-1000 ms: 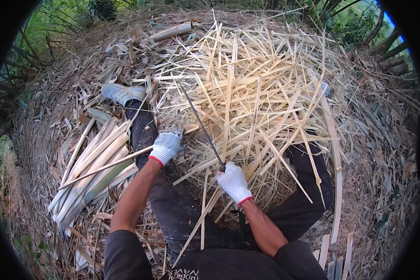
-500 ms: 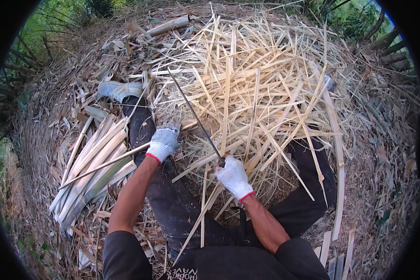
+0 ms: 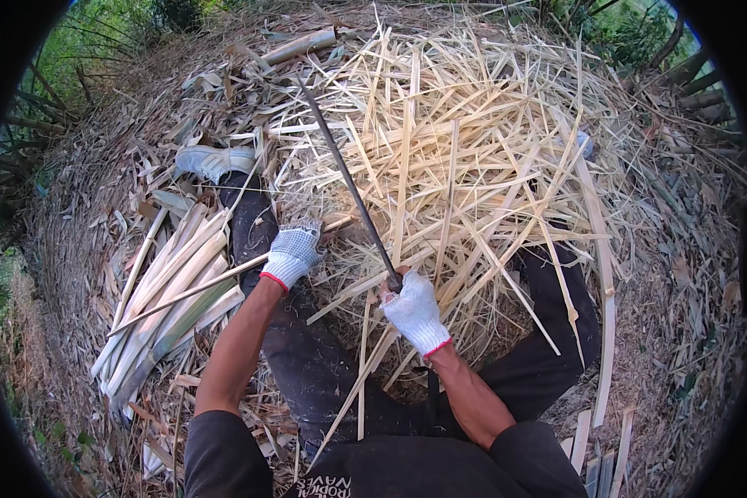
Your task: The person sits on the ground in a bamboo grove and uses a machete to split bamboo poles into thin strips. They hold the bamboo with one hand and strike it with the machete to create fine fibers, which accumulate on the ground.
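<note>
My left hand point(image 3: 294, 254), in a white dotted work glove with a red cuff, is closed around a long thin bamboo strip point(image 3: 199, 290). One end of the strip pokes out past the fingers; the other trails down to the left. In a white glove too, my right hand point(image 3: 415, 314) grips the handle of a long knife point(image 3: 345, 178). Its dark narrow blade slants up and to the left, crossing in front of the strip's short end, and I cannot tell whether they touch. Part of the handle is hidden by the glove.
A big heap of pale split bamboo strips point(image 3: 473, 141) covers the ground between my legs and over my right leg. Beside my left leg lies a bundle of wider bamboo slats point(image 3: 162, 286). Farther off rests a bamboo pole point(image 3: 300, 46) among dry leaves.
The knife blade has turned, so more of its broad side shows, and it has shifted slightly. My right hand has rotated a little. My left hand and the strip stay nearly still.
</note>
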Available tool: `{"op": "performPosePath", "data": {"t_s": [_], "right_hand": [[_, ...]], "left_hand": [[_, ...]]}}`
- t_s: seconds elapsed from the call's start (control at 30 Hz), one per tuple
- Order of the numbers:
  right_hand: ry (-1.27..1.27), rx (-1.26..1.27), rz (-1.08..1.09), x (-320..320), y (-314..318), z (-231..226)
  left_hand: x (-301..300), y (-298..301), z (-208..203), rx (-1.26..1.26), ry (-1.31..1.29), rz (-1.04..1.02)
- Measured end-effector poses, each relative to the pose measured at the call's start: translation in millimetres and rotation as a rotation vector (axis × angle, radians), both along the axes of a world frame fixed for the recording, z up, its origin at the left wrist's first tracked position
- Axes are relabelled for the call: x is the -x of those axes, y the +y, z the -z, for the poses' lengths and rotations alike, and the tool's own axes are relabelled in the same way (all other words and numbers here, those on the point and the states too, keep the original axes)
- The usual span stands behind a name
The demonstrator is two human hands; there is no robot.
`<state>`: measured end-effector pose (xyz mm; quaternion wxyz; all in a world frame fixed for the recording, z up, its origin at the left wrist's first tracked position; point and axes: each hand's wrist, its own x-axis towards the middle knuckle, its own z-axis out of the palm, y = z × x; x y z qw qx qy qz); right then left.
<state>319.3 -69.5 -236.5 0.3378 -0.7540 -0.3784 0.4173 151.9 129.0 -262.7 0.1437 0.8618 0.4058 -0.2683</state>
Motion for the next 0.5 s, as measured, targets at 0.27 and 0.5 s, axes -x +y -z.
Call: {"op": "performPosePath", "data": {"t_s": [0.27,0.5], "right_hand": [[-0.096,0.168,-0.132,-6,-13,26],[-0.054,0.214,-0.12,-5,-19,41]], "left_hand": [[8,-1,12,-0.046,-0.04,0.018],[10,-3,13,-0.088,-0.116,0.055]]}}
